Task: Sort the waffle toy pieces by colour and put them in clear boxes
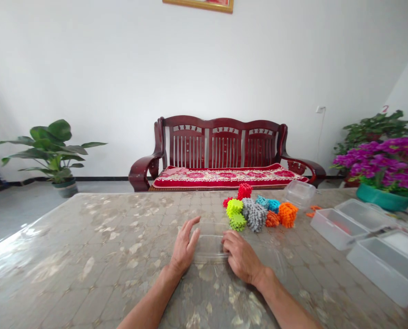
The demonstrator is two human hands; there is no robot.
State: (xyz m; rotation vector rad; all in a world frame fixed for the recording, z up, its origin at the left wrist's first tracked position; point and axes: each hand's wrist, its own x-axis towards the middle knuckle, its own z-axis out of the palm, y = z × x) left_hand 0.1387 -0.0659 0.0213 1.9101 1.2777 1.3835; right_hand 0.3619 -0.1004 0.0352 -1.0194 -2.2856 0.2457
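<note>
A clear plastic box (209, 246) lies on the table between my hands; it is so see-through that its outline is faint. My left hand (184, 244) rests along its left side, fingers stretched out and thumb apart. At the right end my right hand (241, 258) has its fingers curled over the box's edge. Just beyond the box stands a cluster of small interlocking plastic pieces sorted by colour: grey pieces (257, 217), yellow-green pieces (236, 214), red pieces (244, 191), blue pieces (273, 205) and orange pieces (287, 214).
Translucent boxes (378, 269) with lids stand at the right. Another clear container (299, 193) sits behind the orange pieces. A teal pot (382, 197) of purple flowers is at the right edge. Past the patterned table (87, 256) is a wooden bench (224, 141).
</note>
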